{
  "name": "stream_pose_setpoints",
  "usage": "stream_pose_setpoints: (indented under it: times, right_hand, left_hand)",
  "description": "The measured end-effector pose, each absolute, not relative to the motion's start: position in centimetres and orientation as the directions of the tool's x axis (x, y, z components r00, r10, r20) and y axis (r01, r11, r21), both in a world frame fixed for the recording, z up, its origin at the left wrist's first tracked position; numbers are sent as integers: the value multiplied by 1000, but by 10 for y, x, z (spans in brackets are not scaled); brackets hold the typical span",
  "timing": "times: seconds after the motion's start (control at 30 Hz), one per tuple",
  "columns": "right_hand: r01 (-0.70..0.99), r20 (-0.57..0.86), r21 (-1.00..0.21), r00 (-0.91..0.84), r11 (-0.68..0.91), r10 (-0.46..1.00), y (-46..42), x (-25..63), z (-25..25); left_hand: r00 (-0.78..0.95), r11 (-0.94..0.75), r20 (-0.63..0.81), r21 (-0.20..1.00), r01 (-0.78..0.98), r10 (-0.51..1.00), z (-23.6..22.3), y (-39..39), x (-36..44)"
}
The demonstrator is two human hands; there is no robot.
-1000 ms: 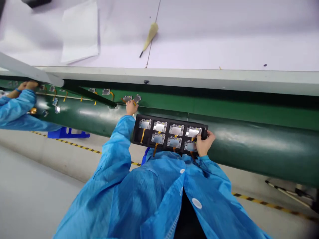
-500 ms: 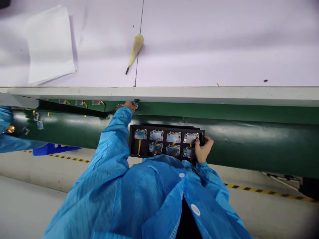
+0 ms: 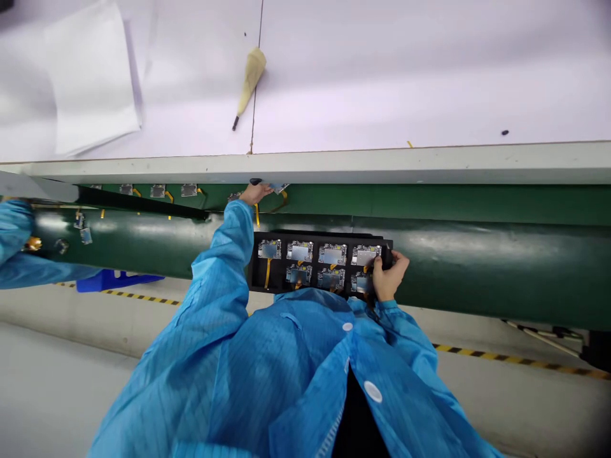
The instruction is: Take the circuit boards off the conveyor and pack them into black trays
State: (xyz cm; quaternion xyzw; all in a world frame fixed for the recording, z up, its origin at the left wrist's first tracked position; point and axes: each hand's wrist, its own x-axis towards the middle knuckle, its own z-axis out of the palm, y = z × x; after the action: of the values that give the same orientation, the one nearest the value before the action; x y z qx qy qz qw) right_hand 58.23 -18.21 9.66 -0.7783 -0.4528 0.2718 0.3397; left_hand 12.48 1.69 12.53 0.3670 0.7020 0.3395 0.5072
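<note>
My right hand [image 3: 386, 275] grips the right end of a black tray [image 3: 254, 270] that holds several small metal modules with orange flex cables. The tray rests against the rounded front of a green conveyor belt [image 3: 477, 261]. My left hand [image 3: 255, 192] reaches over the belt to its far edge, fingers closed on a small module [image 3: 278, 188] with an orange cable hanging from it. Both arms wear blue smock sleeves.
More modules [image 3: 157, 191] lie in a row on the belt to the left. Another person's blue sleeve [image 3: 19, 248] works at far left. Beyond the belt is a white table [image 3: 382, 76] with paper sheets [image 3: 90, 83] and a cone-handled tool [image 3: 248, 79].
My left hand has reached farther across the belt to its far edge and now holds a module with its orange cable dangling. My right hand stays on the tray.
</note>
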Motion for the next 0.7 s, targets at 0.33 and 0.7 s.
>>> stream_pose_setpoints:
  times: [0.33, 0.7]
  right_hand:
    - [435, 117, -899, 124, 52, 985, -174, 548, 178]
    - [150, -97, -986, -145, -75, 985, -189, 515, 217]
  left_hand:
    - [-447, 122, -280, 929, -349, 850, 195, -114, 237]
    - [-466, 66, -240, 931, -359, 852, 229, -231, 343]
